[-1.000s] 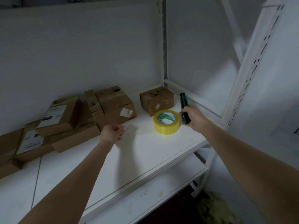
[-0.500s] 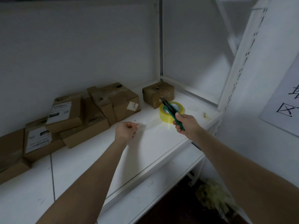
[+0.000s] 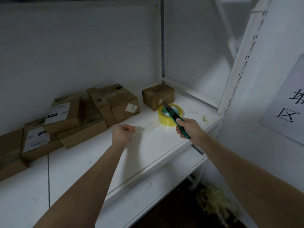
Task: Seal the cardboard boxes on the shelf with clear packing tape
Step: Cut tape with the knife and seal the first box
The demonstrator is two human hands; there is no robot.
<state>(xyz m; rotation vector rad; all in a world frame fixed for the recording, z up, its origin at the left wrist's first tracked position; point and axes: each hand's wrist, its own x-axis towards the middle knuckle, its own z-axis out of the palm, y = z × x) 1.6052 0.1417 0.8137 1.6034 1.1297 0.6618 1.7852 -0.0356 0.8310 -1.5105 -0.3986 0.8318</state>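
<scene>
- Your right hand (image 3: 189, 129) is clenched round a green cutter (image 3: 172, 115), just in front of the roll (image 3: 164, 120). The cutter's tip points over the roll's top. I cannot tell whether the blade is out.
- Your left hand (image 3: 122, 134) hangs above the shelf (image 3: 148, 153), left of the roll and apart from it. Its fingers are curled inward. A faint pale streak shows by the fingertips, but I cannot tell whether they pinch anything.
- The roll lies flat on the shelf. The small box (image 3: 158, 96) sits directly behind it, very close; contact cannot be confirmed.
- The other boxes (image 3: 115, 102) are piled well left of the roll, against the back panel, and several lean on one another.
- Judgement on the step: you are between seals or preparing one. No strand is visibly drawn from the roll, and neither hand is on the roll or a box.
- Judgement on the next move: one hand must take the roll. The cutter occupies your right, so either the left lifts the roll or you put the cutter down first. You then find the tape's free end, press it on a box seam, draw it across and cut.
- Caution: a clear tape end is likely hard to find in this dim light. Keep the cutter's tip away from your left hand.
</scene>
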